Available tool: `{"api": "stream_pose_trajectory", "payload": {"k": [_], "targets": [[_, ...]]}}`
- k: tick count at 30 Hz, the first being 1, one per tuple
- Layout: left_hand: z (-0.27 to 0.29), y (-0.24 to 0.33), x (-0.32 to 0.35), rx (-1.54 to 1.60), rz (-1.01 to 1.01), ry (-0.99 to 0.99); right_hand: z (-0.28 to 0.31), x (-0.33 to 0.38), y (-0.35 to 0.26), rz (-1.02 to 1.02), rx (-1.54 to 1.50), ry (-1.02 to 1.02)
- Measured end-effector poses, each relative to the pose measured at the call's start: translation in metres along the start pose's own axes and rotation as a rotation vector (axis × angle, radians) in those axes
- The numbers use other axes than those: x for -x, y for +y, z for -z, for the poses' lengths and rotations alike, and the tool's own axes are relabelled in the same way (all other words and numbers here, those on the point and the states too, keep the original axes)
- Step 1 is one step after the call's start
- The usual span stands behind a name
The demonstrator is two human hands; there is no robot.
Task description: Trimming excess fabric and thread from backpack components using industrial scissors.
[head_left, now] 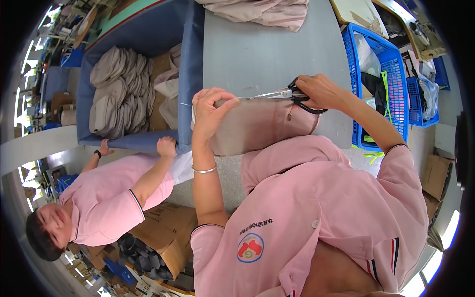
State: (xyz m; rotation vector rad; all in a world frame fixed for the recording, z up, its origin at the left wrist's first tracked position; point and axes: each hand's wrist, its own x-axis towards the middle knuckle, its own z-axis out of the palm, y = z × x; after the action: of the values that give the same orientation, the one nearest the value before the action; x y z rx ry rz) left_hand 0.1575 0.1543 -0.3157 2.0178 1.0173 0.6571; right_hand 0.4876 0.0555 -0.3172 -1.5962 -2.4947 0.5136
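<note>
My right hand [319, 91] is closed around the black handles of a pair of scissors [279, 94]. Their blades point left along the top edge of a pinkish-beige sewn fabric piece [247, 126], with the tips close to my left fingertips. My left hand [212, 106] pinches that edge at its left end; thumb and fingers are pressed together. The fabric lies at the table's near edge, close to my lap, and has a seam and a small dark detail toward its right side. Whether the blades are apart is too fine to tell.
The grey table [272, 54] bears more beige fabric [262, 12] at its far end. On the left, a blue-lined bin [190, 59] holds stacked fabric pieces; a co-worker's hands [166, 146] rest at its rim. Blue baskets [396, 94] stand on the right. Cardboard boxes [163, 227] sit lower left.
</note>
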Motion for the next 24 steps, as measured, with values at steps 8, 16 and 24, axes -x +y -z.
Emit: {"api": "stream_pose_trajectory", "payload": {"k": [8, 16, 24], "targets": [[-0.002, 0.001, 0.003, -0.016, -0.018, 0.012, 0.011, -0.015, -0.012, 0.055, 0.002, 0.051], [-0.001, -0.001, 0.008, -0.017, -0.012, 0.037, 0.006, -0.018, -0.018, -0.024, 0.008, -0.084], [-0.001, 0.001, 0.010, -0.010, -0.016, 0.045, 0.005, -0.015, -0.019, 0.041, 0.030, 0.039]]}}
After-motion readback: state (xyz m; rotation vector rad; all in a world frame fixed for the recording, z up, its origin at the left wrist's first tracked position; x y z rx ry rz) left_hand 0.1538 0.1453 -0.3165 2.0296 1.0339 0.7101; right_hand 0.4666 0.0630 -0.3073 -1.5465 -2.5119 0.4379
